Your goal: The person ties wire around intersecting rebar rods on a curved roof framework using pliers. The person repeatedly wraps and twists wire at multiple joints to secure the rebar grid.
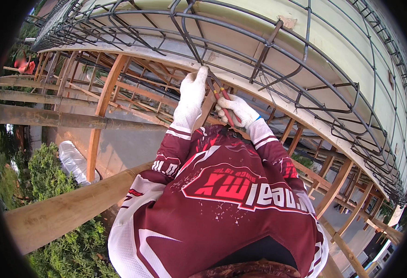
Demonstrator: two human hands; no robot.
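In a white glove, my right hand (238,110) grips a pair of pliers (226,97) with red handles, its dark jaws pointing up to the steel rebar (240,28). My left hand (193,92), gloved too, is raised beside the jaws at the lower edge of the rebar cage. Its fingers are drawn together with the thumb up; whatever they pinch is hidden. Rebar stirrups (185,34) bend down just above both hands. The pliers' tip meets the bars close to my left fingertips, and I cannot tell exactly what it grips.
Pale formwork panels (222,60) lie behind the bars. Bar ends (326,110) jut out at right. Thick bamboo poles (69,208) cross at left, beside timber posts (102,109). Ground lies far below, with a white-covered heap (74,162) and shrubs (71,222). Someone in red (25,66) is at far left.
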